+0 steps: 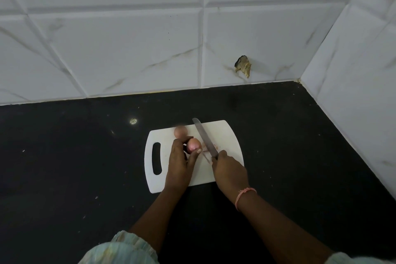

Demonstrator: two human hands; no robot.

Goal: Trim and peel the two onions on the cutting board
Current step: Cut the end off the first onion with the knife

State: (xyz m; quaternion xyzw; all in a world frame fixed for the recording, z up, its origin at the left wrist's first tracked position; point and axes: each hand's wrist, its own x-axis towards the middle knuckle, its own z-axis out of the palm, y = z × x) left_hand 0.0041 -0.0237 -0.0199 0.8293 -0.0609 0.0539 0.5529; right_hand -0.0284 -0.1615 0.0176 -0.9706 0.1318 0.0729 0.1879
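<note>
1. left hand (179,157) has the near onion (193,144) pinched between thumb and fingertips, roughly mid cutting board (222,133), a bit toward the far edge; it looks glossy pink, so I'd guess part of the skin is off, can't say for sure
2. right hand (230,169) is curled tight round the knife (204,137) handle, fingers pressed together; the blade runs up toward the board's far edge, just right of that onion, and I can't tell if it's touching
3. second onion (180,131) sits loose near the far edge, behind the held one; looks untouched, though it's blurry
4. a few pale scraps (206,153) lie by the blade, probably trimmings
5. progress guess: first onion underway, second still entirely to do
</note>
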